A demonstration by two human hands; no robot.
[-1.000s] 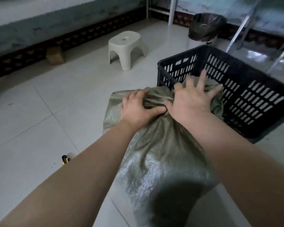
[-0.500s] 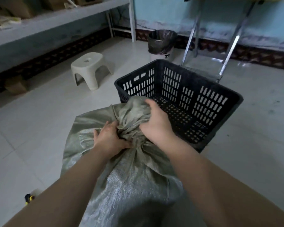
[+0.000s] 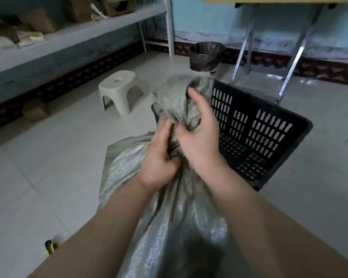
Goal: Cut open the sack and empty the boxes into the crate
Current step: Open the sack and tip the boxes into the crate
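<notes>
A grey-green woven sack (image 3: 165,213) stands on the tiled floor right in front of me, its gathered neck raised and blurred. My left hand (image 3: 159,155) grips the bunched neck from the left. My right hand (image 3: 201,135) holds the same neck from the right, fingers curled round the cloth. Behind the sack stands a black slotted plastic crate (image 3: 269,135) with nothing visible inside. A yellow-and-black utility knife (image 3: 49,247) lies on the floor at the lower left, beside my left forearm. No boxes show; the sack hides its contents.
A white plastic stool (image 3: 119,91) stands on the floor to the left. A bin with a black liner (image 3: 206,56) and metal table legs (image 3: 293,55) are behind the crate. Shelving with cardboard boxes (image 3: 36,21) runs along the left wall.
Both hands have lifted the sack's neck higher, above the crate's near rim. The view has tilted up, showing more shelf and wall.
</notes>
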